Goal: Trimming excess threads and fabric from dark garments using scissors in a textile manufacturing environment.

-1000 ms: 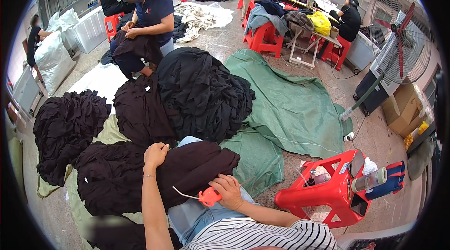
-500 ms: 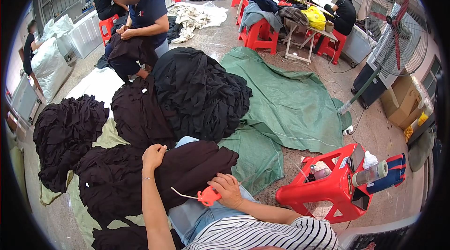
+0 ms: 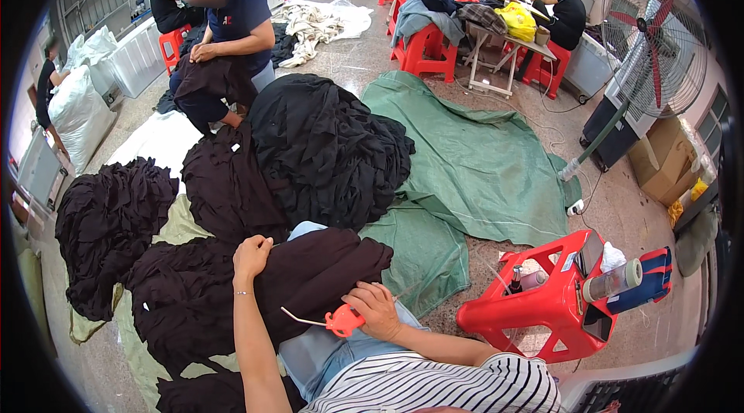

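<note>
Head cam: left hand (image 3: 252, 252) fisted in dark garment (image 3: 310, 277); right hand (image 3: 377, 310) grips orange tool (image 3: 341, 321) (lap).

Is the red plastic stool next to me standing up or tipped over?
Tipped over. The red stool lies on its side on the floor, legs pointing sideways, with a bottle resting on it.
</note>
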Tool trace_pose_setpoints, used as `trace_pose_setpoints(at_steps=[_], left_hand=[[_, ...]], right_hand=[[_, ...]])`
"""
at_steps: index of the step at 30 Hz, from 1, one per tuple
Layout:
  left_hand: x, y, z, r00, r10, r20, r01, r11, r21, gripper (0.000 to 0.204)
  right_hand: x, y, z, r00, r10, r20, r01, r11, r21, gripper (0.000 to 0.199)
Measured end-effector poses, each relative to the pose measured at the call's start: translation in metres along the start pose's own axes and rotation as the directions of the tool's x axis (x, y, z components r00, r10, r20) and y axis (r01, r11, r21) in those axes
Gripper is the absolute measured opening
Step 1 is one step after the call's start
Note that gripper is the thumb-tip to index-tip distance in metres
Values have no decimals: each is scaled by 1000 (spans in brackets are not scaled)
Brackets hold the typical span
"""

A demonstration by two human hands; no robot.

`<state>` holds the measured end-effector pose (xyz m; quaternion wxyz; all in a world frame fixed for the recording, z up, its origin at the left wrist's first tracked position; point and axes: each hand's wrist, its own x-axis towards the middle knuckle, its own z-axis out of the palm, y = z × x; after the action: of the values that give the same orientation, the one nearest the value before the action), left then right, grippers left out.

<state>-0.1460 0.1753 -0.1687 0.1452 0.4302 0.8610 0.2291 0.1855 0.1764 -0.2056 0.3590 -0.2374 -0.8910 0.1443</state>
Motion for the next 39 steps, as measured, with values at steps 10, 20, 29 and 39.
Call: trace_pose_setpoints(at_steps=[10, 20, 29, 39], left_hand=[[-1, 1, 0, 1000, -8, -14, 8, 1000, -12, 37], [-2, 4, -2, 1000, -20, -6, 20, 1000, -22, 36], [-2, 3, -1, 1000, -15, -6, 14, 999, -33, 37], [-1, 3, -1, 1000, -9, -3, 9, 1000, -12, 35]], right_hand=[[-1, 1, 1, 1000, 7, 5, -7, 1000, 2, 52], [-1, 2, 0, 1000, 6, 12, -6, 1000, -8, 52], [-1, 1, 1, 1000, 7, 3, -7, 1000, 2, 54], [-1, 1, 0, 1000, 10, 4, -10, 1000, -10, 52]])
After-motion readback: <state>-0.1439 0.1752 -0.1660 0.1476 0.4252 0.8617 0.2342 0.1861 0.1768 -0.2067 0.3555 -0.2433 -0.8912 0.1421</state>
